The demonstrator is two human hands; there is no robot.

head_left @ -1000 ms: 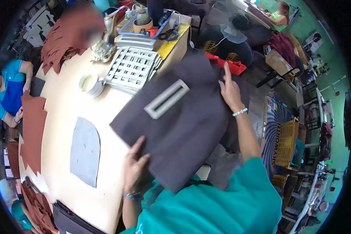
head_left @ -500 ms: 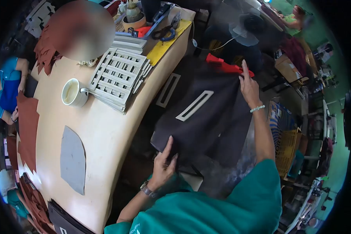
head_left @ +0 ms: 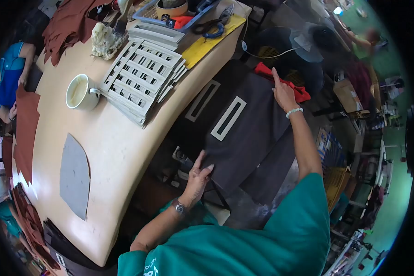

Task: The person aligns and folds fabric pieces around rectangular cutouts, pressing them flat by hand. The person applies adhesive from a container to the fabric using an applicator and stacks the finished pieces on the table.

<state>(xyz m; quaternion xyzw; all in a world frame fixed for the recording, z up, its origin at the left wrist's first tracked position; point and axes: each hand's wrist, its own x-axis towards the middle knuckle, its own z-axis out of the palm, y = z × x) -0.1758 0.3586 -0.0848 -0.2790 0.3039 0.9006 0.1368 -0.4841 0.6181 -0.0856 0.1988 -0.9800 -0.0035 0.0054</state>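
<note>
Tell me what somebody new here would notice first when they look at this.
Probably the large dark sheet beside the table, with the left hand and right hand at its edges and a pale slotted frame on it. Next, the bright red item just beyond the right hand, then the stack of pale lattice pieces on the table, next to a white cup.

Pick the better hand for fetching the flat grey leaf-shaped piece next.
Left hand, probably: it's closer to the grey piece. Right hand is farther off, across the dark flexible sheet.
</note>
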